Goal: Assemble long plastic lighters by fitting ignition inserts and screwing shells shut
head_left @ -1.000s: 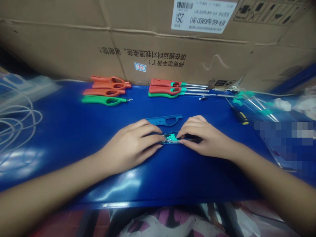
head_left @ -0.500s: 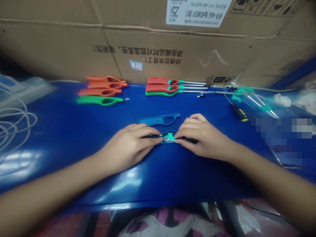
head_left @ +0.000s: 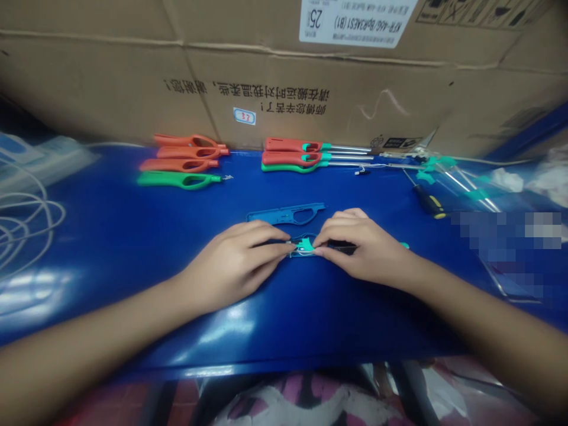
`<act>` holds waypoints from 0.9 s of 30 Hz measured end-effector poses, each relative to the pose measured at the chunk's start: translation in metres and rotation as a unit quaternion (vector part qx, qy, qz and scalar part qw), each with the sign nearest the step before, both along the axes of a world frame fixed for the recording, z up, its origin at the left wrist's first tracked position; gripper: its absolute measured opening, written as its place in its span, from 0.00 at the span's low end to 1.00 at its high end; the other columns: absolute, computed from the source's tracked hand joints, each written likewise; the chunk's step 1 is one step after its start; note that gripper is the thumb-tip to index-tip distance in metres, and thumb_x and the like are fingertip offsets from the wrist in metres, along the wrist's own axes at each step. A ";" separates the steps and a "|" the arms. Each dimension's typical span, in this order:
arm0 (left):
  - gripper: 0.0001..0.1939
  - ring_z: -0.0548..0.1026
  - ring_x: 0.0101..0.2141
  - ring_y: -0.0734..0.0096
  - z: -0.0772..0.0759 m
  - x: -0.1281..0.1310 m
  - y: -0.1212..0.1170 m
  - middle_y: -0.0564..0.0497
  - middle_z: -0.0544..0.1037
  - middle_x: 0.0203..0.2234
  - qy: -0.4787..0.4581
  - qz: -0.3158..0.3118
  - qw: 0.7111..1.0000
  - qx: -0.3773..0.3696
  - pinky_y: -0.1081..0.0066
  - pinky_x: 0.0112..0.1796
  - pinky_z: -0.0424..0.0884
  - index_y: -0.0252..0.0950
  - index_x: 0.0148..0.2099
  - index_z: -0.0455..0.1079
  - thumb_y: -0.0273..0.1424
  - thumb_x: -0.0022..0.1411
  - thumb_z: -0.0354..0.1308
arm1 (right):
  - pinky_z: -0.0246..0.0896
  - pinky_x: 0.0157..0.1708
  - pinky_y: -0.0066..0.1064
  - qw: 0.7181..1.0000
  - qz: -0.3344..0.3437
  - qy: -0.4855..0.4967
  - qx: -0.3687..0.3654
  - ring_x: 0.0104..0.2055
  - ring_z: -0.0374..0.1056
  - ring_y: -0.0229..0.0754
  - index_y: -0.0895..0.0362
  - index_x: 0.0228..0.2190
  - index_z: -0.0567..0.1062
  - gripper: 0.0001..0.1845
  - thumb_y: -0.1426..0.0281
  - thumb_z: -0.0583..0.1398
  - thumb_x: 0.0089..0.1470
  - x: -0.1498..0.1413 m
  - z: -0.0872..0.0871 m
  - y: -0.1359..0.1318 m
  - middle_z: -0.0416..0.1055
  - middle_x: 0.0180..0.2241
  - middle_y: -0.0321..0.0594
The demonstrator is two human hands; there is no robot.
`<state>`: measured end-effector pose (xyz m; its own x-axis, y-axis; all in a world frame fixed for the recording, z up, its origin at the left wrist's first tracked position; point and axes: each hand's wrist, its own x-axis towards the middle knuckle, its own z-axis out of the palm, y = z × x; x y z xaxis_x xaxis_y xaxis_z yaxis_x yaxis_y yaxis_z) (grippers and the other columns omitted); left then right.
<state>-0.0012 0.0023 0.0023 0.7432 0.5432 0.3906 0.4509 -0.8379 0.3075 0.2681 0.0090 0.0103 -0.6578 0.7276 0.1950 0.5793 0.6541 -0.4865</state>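
Between my two hands lies the lower half of a blue gas lighter handle (head_left: 306, 255), on the blue table. A mint-green trigger (head_left: 305, 244) and thin white wires show inside it. My left hand (head_left: 242, 257) pinches the left part of this lighter handle, thumb and fingers near the trigger; its far end is hidden under the hand. Closed at the trigger's right edge are the thumb and forefinger of my right hand (head_left: 357, 242). Just behind lies the matching blue handle shell (head_left: 288, 215), inner side up.
Orange handle shells (head_left: 180, 165) and a green one (head_left: 180, 180) lie back left. Assembled red lighters (head_left: 288, 158) sit at back centre. To the right are a screwdriver (head_left: 428, 201) and bagged metal tubes (head_left: 464, 180). A cardboard box (head_left: 266, 71) stands behind; white cable (head_left: 48, 207) coils left.
Both hands stay at the lighter handle with only slight finger shifts. My right fingertips have edged a little left along the trigger. The other things have not moved.
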 end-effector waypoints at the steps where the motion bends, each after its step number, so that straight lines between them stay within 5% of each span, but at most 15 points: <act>1: 0.14 0.77 0.48 0.61 -0.001 0.001 -0.001 0.46 0.79 0.49 -0.001 0.000 1.000 -0.003 0.60 0.49 0.74 0.37 0.56 0.75 0.27 0.70 0.56 | 0.50 0.48 0.38 1.000 0.002 -0.002 0.005 0.40 0.70 0.39 0.54 0.35 0.76 0.03 0.70 0.63 0.62 0.000 0.000 0.000 0.77 0.35 0.34; 27: 0.18 0.74 0.51 0.57 0.001 0.007 -0.004 0.45 0.75 0.54 0.083 -0.005 0.996 -0.014 0.56 0.49 0.74 0.41 0.60 0.72 0.28 0.72 0.51 | 0.51 0.53 0.43 0.999 0.024 -0.037 0.025 0.42 0.70 0.42 0.54 0.39 0.77 0.07 0.72 0.58 0.65 0.002 0.004 -0.003 0.77 0.39 0.39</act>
